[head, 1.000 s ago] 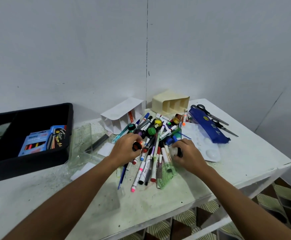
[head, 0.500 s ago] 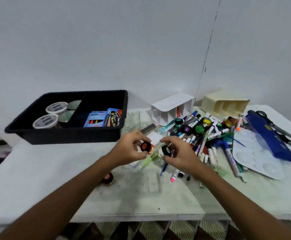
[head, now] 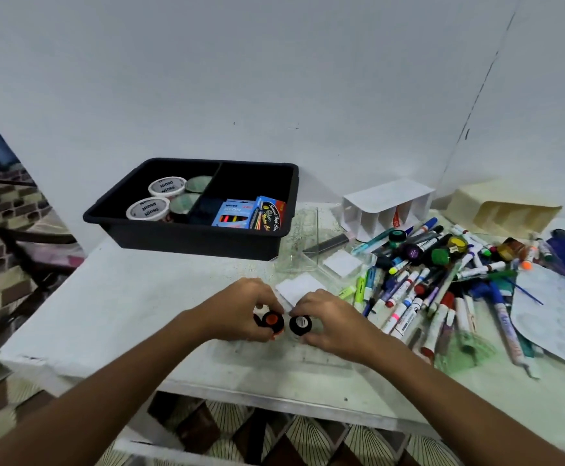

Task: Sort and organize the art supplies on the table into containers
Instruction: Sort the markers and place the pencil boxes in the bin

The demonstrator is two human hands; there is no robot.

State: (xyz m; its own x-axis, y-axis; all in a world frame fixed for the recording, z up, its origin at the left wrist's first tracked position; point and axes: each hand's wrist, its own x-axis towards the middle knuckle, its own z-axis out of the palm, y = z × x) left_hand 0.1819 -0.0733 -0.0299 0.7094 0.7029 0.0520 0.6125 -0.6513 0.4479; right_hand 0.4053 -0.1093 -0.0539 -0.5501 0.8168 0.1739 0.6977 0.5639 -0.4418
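Tray [head: 207,245]: back left on the table [head: 113,307] — tubs [head: 147,208] inside.
Marker pile [head: 418,284]: right of tray.
Divided holder [head: 387,210]: behind pile.

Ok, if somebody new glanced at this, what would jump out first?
Probably the two hands at the table's front edge: the left hand holds an orange-lidded paint pot, the right hand a black-lidded pot. Next, the colourful heap of markers to the right, then the black tray at the back left.
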